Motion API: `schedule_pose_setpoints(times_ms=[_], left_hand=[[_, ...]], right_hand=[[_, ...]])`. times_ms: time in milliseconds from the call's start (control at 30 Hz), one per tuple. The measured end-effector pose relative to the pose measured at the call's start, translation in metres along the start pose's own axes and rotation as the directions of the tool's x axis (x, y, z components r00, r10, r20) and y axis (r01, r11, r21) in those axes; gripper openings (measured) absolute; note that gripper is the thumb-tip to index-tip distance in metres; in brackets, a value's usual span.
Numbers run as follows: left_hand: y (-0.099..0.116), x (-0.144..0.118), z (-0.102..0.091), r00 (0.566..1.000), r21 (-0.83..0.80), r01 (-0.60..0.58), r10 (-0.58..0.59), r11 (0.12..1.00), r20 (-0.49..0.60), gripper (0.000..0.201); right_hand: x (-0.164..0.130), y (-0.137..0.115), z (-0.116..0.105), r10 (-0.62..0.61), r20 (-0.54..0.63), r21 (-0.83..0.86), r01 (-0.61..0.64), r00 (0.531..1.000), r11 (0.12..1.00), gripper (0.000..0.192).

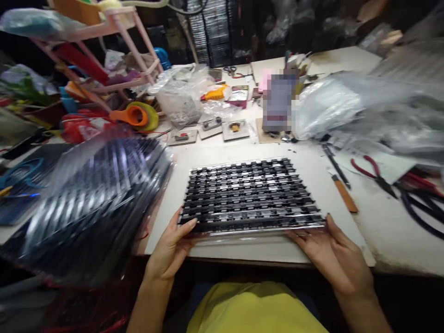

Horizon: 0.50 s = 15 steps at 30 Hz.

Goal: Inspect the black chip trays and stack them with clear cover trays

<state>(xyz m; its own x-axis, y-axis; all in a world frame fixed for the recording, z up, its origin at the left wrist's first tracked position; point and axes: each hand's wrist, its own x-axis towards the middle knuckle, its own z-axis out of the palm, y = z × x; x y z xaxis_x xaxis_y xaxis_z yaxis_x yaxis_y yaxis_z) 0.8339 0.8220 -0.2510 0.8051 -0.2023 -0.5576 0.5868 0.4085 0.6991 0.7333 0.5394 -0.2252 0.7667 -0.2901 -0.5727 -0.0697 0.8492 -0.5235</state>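
Observation:
A rectangular plastic tray (249,196) with rows of small black parts is held between my two hands, just above a white board (166,217). My left hand (169,249) grips its near left corner, thumb on top and fingers underneath. At the near right corner, my right hand (336,254) has its thumb against the edge, with its fingers partly hidden beneath. Left of the board lies a stack of similar ribbed trays (93,199), clear and dark. What the small parts are, I cannot make out.
Red-handled pliers (376,175), an orange-handled blade (343,192) and black-handled scissors (421,203) lie at the right. Behind the board are small square plates (236,130), a tape dispenser (137,115) and plastic bags (183,92). A pink rack (121,27) stands back left.

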Motion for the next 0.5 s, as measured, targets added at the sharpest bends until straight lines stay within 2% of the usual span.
schedule_pose_setpoints(times_ms=[133,267,400,500], left_hand=[[0.0003,0.0037,0.0008,0.998,0.044,0.005,-0.002,0.999,-0.062,0.058],[0.0016,0.0066,0.0025,0.998,0.030,0.020,-0.019,0.999,-0.063,0.056],[0.0031,0.0044,-0.0003,0.998,-0.111,0.029,-0.035,0.993,-0.049,0.040],[0.0045,0.0022,-0.0036,0.999,-0.305,0.014,-0.025,0.952,-0.035,0.041]], right_hand=[[0.0037,-0.0010,-0.0016,0.027,0.106,0.062,-0.033,0.994,0.998,0.031],[0.0074,-0.0016,-0.0038,0.002,0.189,0.090,-0.019,0.982,0.996,0.035],[0.0088,0.0000,-0.0054,-0.022,0.199,0.091,0.004,0.980,0.996,0.033],[0.0092,0.0017,-0.0045,-0.051,0.199,0.043,0.043,0.979,0.998,0.026]])
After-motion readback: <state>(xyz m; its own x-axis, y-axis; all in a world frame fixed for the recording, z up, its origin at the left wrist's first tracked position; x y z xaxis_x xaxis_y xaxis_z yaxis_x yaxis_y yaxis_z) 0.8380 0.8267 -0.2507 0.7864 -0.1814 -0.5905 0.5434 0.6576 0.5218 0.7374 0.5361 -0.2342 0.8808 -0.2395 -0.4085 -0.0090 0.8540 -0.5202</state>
